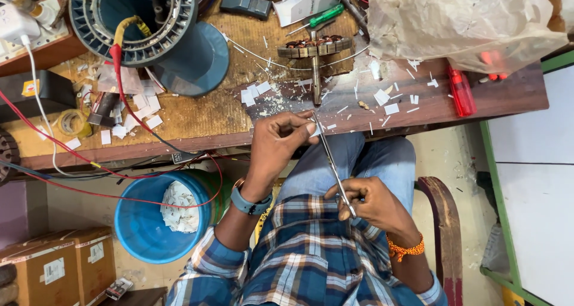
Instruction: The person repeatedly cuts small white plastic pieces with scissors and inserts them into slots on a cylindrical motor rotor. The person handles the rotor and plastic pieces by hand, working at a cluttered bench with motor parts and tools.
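In the head view, a thin metal strip [332, 162] is held between both hands over the lap, just in front of the bench [197, 117]. The left hand [278, 141] is closed on the strip's far end, pinched between thumb and fingertips right at the bench edge. The right hand [371, 201] is closed on the near end, close to the plaid shirt [311, 252]. The strip is stretched at a slant between the two grips, so the step in hand is judged to be a straightening or shaping of the strip, and the work is judged to be midway. A steady pinch at both ends and an even pull along the strip's length would be called for; a slip at either grip could kink it.

On the bench, beyond the left hand, a rotor [315, 49] is laid with its shaft pointing toward the edge, and white paper scraps [382, 96] are scattered around it. A green screwdriver [323, 16] is seen behind the rotor. A blue stator housing [155, 31] is stood at the bench's left part, with red wires [128, 111] trailing over the edge. A crumpled plastic bag [460, 19] is heaped at the bench's right part.

Below the bench's left part, a blue bucket [143, 228] is set on the floor, and cardboard boxes [60, 267] are kept beside it.
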Motion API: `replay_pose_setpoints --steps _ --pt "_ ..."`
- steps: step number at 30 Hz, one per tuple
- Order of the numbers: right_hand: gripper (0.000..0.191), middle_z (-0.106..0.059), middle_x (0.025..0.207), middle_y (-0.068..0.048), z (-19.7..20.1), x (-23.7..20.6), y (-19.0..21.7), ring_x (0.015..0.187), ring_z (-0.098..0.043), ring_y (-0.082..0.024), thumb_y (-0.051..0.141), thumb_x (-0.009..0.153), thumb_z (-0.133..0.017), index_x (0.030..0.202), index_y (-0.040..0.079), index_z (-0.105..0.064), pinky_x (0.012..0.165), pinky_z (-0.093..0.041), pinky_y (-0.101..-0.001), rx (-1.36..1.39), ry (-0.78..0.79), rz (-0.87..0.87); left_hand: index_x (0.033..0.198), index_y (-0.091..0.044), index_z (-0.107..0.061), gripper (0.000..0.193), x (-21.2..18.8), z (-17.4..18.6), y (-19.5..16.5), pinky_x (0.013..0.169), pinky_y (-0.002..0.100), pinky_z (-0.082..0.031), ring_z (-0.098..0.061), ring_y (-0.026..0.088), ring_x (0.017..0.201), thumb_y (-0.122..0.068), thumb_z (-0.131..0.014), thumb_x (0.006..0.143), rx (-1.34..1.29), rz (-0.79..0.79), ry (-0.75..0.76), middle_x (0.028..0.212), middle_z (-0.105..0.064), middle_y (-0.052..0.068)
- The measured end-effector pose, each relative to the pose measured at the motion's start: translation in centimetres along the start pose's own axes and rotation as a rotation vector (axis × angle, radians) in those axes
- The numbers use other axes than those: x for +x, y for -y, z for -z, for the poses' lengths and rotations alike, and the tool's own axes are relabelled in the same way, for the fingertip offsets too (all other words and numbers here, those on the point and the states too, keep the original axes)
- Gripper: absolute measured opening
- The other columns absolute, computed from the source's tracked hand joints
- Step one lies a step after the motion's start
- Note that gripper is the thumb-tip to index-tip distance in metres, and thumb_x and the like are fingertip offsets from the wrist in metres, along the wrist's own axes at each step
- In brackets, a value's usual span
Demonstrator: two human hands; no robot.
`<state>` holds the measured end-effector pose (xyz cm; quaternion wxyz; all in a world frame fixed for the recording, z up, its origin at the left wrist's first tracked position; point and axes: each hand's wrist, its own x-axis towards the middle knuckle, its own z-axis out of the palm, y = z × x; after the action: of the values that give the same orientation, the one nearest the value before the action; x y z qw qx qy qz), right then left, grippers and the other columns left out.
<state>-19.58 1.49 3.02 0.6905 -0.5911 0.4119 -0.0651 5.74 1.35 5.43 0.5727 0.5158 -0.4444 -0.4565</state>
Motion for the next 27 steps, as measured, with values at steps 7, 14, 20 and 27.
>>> replay_pose_setpoints --steps 7,14,20,27 --pt "0.028 -0.080 0.074 -0.009 1.3 -1.1 -1.0 0.066 -0.075 -0.015 0.006 0.076 -0.080 0.103 0.002 -0.079 0.060 -0.060 -0.0279 -0.010 -0.023 0.017 0.105 0.005 -0.073 0.016 0.0 -0.1 0.7 0.075 0.030 -0.065 -0.077 0.022 0.089 -0.010 -0.072 0.099 -0.154 0.061 -0.022 0.099 -0.077 0.021" --pt "0.055 -0.078 0.087 -0.016 11.3 -1.7 3.0 0.078 -0.075 -0.031 0.018 0.079 -0.082 0.131 0.007 -0.066 0.066 -0.057 -0.0408 -0.641 -0.612 -0.063 0.118 -0.013 -0.045 0.023 -1.7 -0.7 1.7 0.044 0.025 -0.056 -0.077 0.032 0.093 -0.025 -0.053 0.100 -0.657 0.433 0.129 0.115 -0.073 0.025" --pt "0.043 -0.071 0.086 -0.020 18.2 2.0 6.5 0.085 -0.069 -0.042 0.023 0.085 -0.076 0.120 0.003 -0.061 0.071 -0.052 -0.0536 -1.054 -0.735 0.205 0.112 -0.007 -0.056 0.019 -3.2 -1.7 4.2 0.050 0.019 -0.041 -0.056 0.011 0.074 -0.014 -0.068 0.099 -0.657 0.476 -0.013 0.094 -0.062 0.005" --pt "0.039 -0.075 0.095 -0.019 19.0 4.2 6.6 0.087 -0.071 -0.039 0.021 0.081 -0.073 0.120 0.014 -0.073 0.075 -0.056 -0.0519 -1.102 -0.596 0.067 0.098 -0.004 -0.063 0.011 -2.7 -1.4 4.3 0.060 0.023 -0.051 -0.060 0.010 0.079 -0.004 -0.071 0.090 -0.301 0.306 -0.063 0.087 -0.062 0.004"
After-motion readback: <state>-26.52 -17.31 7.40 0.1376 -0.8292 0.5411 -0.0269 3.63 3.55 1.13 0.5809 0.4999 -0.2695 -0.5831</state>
